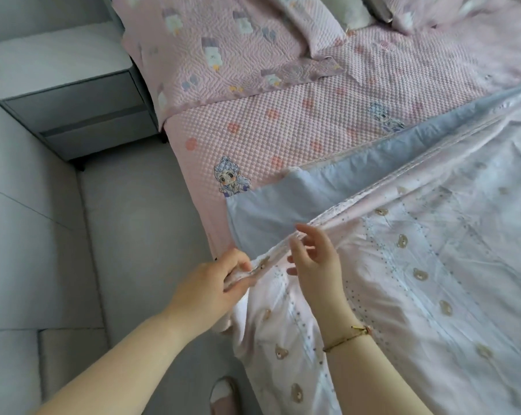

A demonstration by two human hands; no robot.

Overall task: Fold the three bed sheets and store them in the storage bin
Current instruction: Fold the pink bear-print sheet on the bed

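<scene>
Two hands reach in from the lower edge; the left hand pinches a corner of the bear-print sheet between thumb and curled fingers, and a small bunch of cloth is gathered inside this grip; the right hand is just to the right of it, its fingers spread and relaxed, one fingertip touching the raised hem of the same sheet; one thin bracelet is on the right wrist.

I can count two sheets; the bear-print one spreads to the right of the grip and also hangs down below it over the side of the bed; its hem runs from the pinch up and to the right as a tight line; one grey-blue sheet lies under it, and only a strip shows just beyond the grip, the rest is covered.

Further beyond the grip lies one pink quilted cover; past it are pink pillows, cut by the top edge, so their number is not sure; well to the left of the grip stands one grey nightstand with two drawers; below the grip, on the floor, is one slipper, partly cut off.
</scene>
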